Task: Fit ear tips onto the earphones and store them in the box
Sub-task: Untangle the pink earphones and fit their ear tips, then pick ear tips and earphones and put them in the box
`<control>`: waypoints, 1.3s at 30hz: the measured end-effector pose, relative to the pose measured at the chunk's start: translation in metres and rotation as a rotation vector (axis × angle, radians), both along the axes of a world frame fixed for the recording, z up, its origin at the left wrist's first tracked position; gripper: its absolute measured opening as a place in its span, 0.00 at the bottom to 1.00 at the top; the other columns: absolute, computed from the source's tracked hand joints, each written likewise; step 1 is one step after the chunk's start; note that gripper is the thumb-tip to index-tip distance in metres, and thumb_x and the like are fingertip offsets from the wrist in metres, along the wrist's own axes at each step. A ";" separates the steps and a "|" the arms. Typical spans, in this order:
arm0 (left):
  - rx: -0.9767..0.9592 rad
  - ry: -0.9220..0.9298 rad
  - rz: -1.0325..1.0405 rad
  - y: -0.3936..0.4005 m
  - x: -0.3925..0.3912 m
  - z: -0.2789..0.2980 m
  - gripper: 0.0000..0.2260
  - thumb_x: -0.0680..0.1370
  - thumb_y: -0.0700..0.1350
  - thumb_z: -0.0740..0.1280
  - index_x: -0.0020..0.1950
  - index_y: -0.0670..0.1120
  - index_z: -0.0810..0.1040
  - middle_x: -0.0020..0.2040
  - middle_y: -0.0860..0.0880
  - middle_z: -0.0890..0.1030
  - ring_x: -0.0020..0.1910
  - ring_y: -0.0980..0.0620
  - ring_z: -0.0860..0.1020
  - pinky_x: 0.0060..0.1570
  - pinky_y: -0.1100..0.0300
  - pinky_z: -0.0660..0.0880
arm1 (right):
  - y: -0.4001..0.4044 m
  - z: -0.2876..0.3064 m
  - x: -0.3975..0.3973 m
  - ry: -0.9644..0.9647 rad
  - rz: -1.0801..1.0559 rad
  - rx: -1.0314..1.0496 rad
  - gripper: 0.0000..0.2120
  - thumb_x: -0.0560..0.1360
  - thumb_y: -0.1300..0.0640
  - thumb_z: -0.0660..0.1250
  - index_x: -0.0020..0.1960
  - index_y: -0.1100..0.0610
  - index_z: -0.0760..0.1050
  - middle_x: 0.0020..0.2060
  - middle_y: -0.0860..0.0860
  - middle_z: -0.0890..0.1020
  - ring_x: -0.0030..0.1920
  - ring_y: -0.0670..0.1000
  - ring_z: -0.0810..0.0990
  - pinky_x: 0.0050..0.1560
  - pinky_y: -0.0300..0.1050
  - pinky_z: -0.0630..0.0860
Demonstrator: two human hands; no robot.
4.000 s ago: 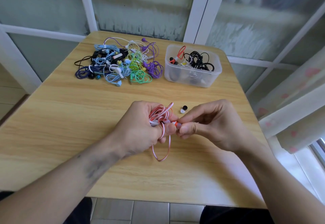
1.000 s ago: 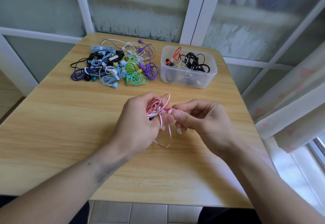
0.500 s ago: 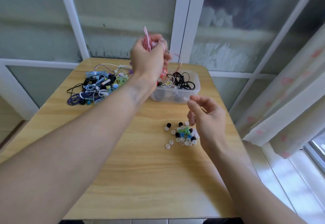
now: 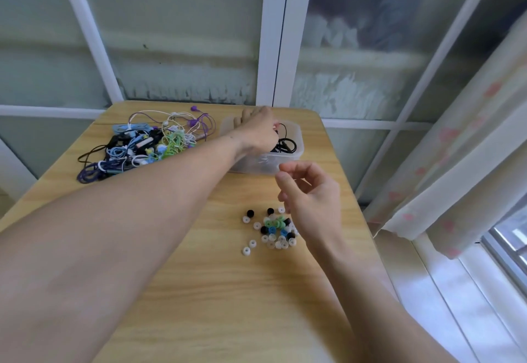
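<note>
Two bare forearms, sleeveless, hands (image 4: 258,128) ungloved, ringless.

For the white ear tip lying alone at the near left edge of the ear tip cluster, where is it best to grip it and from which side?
Pinch the small white ear tip across its round outer wall, coming from above. It seems to lie with its hole up, apart from the others, with bare wooden table around it, so fingertips fit on both sides. The right hand hovers nearest, loosely curled and empty.
</note>
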State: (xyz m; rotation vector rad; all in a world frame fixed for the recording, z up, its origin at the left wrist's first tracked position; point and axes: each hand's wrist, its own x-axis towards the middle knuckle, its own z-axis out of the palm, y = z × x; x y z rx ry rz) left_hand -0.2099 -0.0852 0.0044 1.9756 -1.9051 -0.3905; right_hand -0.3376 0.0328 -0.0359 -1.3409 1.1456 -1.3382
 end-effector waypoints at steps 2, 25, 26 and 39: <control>-0.004 -0.051 -0.037 0.003 0.000 0.000 0.16 0.75 0.38 0.57 0.62 0.42 0.72 0.66 0.42 0.68 0.66 0.41 0.64 0.62 0.52 0.61 | 0.000 0.001 0.001 -0.003 0.002 0.002 0.03 0.76 0.62 0.70 0.47 0.54 0.80 0.35 0.45 0.81 0.32 0.47 0.79 0.32 0.40 0.73; -0.253 -0.287 0.389 0.114 0.147 -0.053 0.18 0.73 0.49 0.74 0.59 0.42 0.79 0.57 0.39 0.79 0.57 0.39 0.71 0.58 0.46 0.70 | 0.005 -0.002 0.003 0.068 0.010 -0.014 0.02 0.75 0.63 0.71 0.47 0.57 0.80 0.35 0.46 0.82 0.30 0.46 0.77 0.31 0.41 0.73; -0.291 -0.223 0.384 0.115 0.149 -0.053 0.15 0.73 0.46 0.74 0.57 0.42 0.80 0.55 0.39 0.79 0.56 0.39 0.72 0.58 0.47 0.70 | 0.006 -0.002 0.003 0.075 0.010 -0.015 0.02 0.75 0.63 0.71 0.46 0.57 0.80 0.35 0.47 0.82 0.30 0.46 0.77 0.31 0.41 0.73; -0.296 1.207 0.261 0.162 0.122 -0.029 0.05 0.82 0.39 0.61 0.53 0.41 0.76 0.46 0.44 0.81 0.40 0.51 0.81 0.40 0.60 0.80 | 0.020 -0.004 0.016 0.108 0.100 -0.069 0.05 0.75 0.65 0.71 0.45 0.55 0.80 0.35 0.49 0.81 0.32 0.48 0.78 0.33 0.39 0.74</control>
